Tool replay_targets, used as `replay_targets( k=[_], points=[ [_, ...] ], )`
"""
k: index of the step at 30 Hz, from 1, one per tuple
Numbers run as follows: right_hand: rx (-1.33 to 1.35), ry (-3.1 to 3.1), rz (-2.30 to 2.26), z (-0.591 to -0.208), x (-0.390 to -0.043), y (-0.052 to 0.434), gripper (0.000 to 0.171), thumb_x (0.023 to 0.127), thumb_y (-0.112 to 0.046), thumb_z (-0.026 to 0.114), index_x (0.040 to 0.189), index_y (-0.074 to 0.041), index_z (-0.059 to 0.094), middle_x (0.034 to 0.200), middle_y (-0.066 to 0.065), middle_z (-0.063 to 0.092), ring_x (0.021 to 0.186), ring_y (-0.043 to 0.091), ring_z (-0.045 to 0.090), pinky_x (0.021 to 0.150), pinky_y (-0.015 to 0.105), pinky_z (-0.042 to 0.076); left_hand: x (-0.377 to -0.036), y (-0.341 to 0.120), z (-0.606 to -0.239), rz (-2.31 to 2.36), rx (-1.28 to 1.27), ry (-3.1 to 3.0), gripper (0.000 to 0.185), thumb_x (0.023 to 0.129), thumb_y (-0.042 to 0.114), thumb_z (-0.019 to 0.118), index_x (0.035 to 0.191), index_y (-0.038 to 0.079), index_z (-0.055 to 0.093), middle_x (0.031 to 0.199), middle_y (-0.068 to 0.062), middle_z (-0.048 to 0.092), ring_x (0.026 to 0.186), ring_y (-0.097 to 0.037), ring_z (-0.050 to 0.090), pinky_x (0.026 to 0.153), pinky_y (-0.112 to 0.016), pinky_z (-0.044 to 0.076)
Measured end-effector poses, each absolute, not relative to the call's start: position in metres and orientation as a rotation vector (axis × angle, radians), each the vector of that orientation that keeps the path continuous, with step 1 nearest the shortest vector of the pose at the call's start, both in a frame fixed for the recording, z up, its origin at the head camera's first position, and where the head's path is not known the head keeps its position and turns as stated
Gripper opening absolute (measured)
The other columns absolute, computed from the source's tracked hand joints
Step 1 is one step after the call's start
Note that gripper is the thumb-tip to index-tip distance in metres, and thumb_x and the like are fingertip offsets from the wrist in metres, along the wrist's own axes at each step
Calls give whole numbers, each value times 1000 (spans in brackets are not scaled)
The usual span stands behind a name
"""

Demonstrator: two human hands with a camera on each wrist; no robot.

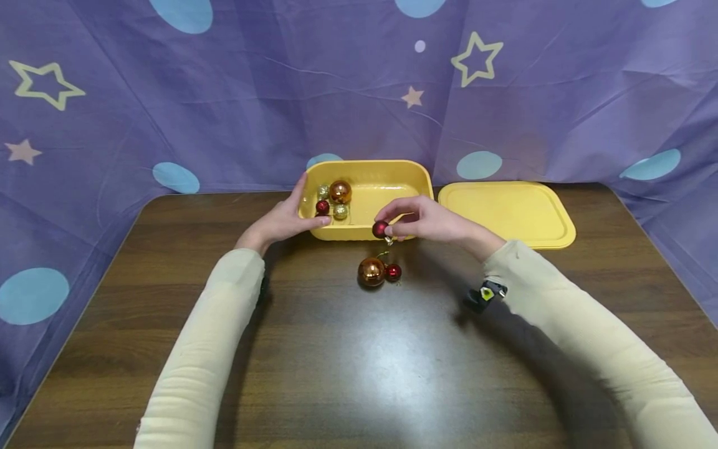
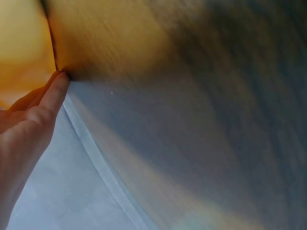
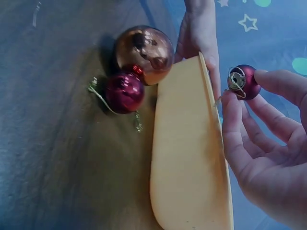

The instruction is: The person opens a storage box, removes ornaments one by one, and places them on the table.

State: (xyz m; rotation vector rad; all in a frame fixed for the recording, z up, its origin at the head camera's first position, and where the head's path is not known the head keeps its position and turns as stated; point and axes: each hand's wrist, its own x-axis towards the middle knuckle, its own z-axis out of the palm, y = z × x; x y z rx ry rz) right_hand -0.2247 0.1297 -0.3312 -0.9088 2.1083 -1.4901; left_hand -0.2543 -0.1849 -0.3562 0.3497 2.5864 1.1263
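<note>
Lying nearest you on the table [image 1: 359,349], clear of both hands, are a copper bauble [image 1: 371,272] and a red bauble [image 1: 393,272], touching each other. Just beyond them, your right hand [image 1: 427,219] is pinching a small dark-red bauble [image 1: 380,229] between thumb and fingertips at the near rim of the yellow tub [image 1: 392,181]; you are best lifting it clear over that rim before loosening the pinch. Farther left, your left hand [image 1: 286,215] is bracing the tub's end, fingers extended along its wall, thumb over the rim, beside the four baubles [image 1: 332,198] inside.
</note>
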Motion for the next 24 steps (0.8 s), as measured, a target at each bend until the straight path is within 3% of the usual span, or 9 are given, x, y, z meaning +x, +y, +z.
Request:
replay_targets(
  k=[17,24],
  points=[
    [-923,2103,-1459,-361,-198,144,28,88,4,62,117,8,63,104,15,68,87,20,65,77,31,54,-254,-185,-356,1135,366,2577,113,85,41,72,153,26,-17,156,-26,9,139,-42,21,113,-51,17],
    [-868,2188,-1455,-374,-193,146,27,90,1,62,116,6,64,99,13,69,78,31,63,68,34,54,-253,-185,-356,1127,354,2577,113,86,42,72,153,27,-18,156,-27,8,140,-41,20,113,-50,17]
  ],
)
